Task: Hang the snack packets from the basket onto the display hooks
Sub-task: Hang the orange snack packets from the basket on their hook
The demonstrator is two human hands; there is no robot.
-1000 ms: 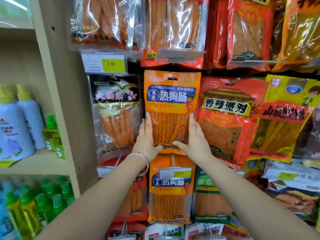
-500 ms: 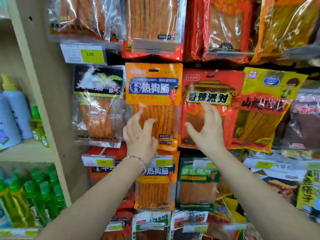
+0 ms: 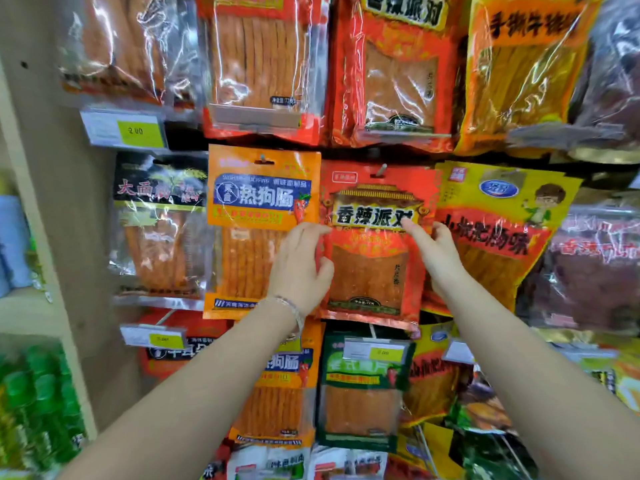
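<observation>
- Snack packets are hanging in crowded rows across a shop display.
- One red packet is hanging on its hook, between an orange packet and a yellow packet.
- At its left edge the left hand is gripping, fingers curled.
- At its right edge the right hand is pinching.

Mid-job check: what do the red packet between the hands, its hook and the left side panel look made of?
The red packet looks like glossy printed plastic film with a clear window: glare streaks, creases. The hook is a thin pale peg, metal or plastic, too blurred to tell. The side panel looks like matte pale wood-effect board, probably laminate.
</observation>
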